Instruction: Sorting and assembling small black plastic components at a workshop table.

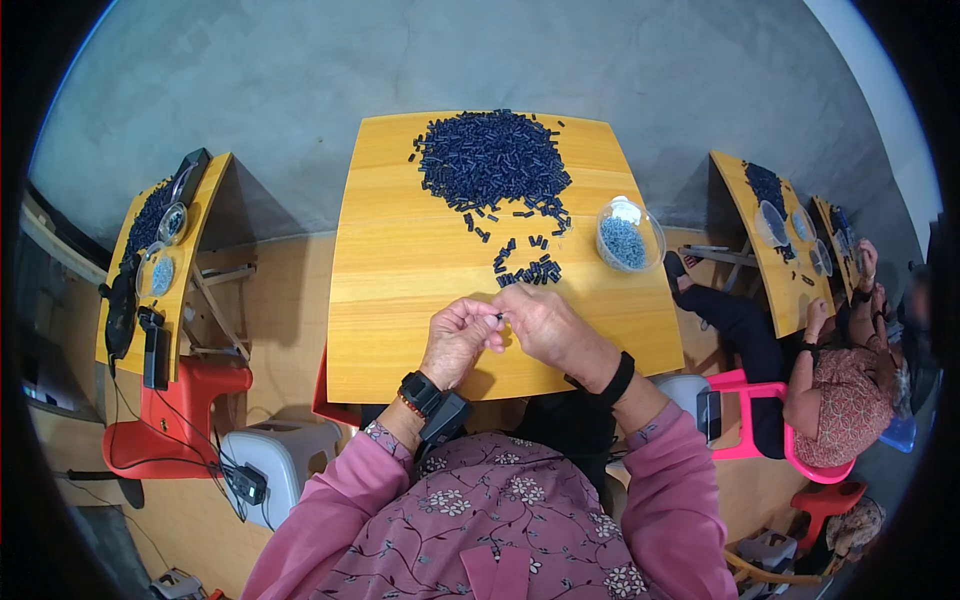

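Tube piece [499, 316], small and dark, pinched between fingertips of left hand [458, 340] and right hand [545, 325], both closed on it above near edge of yellow table [400, 260]. Small loose cluster [528, 272] just beyond hands; large heap [492, 160] at far edge looks mostly unworked. Clear bowl [628, 236] at right holds a modest layer of blue bits; judged early in the work
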Demonstrator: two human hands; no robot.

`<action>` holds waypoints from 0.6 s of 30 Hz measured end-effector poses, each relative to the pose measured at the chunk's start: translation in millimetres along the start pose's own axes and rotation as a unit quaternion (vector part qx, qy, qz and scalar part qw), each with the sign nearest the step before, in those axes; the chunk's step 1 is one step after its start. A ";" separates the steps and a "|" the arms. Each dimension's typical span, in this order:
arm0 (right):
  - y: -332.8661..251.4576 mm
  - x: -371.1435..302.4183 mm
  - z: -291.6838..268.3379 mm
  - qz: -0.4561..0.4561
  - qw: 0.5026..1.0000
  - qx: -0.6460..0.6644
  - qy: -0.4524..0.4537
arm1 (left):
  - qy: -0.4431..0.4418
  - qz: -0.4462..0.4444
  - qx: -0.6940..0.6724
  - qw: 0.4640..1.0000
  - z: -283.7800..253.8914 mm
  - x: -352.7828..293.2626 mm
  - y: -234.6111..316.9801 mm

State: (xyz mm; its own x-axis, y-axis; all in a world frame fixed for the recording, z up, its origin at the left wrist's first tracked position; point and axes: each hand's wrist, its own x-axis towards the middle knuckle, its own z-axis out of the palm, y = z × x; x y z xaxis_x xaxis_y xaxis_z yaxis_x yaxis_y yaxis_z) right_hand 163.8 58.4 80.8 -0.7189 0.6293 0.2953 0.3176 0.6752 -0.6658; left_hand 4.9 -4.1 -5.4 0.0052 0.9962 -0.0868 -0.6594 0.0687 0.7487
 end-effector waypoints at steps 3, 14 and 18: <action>-14.6 2.3 -4.7 0.001 0.999 -0.022 -0.025 | -0.005 0.002 0.006 1.000 -2.6 -1.6 -0.1; 8.8 -25.3 24.5 0.095 0.978 0.166 0.079 | 0.000 0.021 0.001 1.000 -0.1 -2.6 -2.9; 1.4 -24.1 21.8 0.078 0.985 0.125 0.092 | 0.007 0.024 0.013 1.000 -0.1 -2.1 -3.5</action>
State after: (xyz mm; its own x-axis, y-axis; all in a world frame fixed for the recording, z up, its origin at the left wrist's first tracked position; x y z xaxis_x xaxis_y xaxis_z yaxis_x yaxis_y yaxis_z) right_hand 168.0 35.8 57.8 -0.5424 0.7921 0.2800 0.2372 0.4641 -0.8535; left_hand 7.1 -6.4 -7.8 -0.0366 0.9975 -0.0601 -0.6395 0.0228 0.7684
